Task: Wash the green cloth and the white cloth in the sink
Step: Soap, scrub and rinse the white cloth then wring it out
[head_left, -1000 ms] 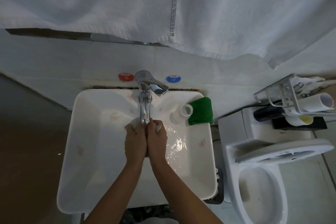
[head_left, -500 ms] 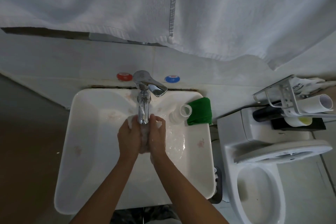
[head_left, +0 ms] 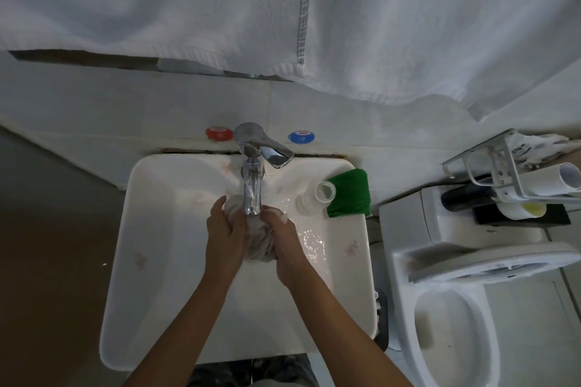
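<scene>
Your fingers curl round the white cloth (head_left: 258, 242) from both sides: left hand (head_left: 224, 234) on its left, right hand (head_left: 284, 243) on its right, cloth bunched & squeezed between them. It sits right under the tap (head_left: 251, 195) spout, over the middle of the sink (head_left: 163, 248). Water glints on the basin just right of your right hand. Green cloth (head_left: 349, 193) lies folded on the sink's back-right corner, w/ a white bottle (head_left: 314, 198) touching its left side. Toilet (head_left: 456, 308) is right of the sink; a big towel (head_left: 283, 9) hangs overhead.
</scene>
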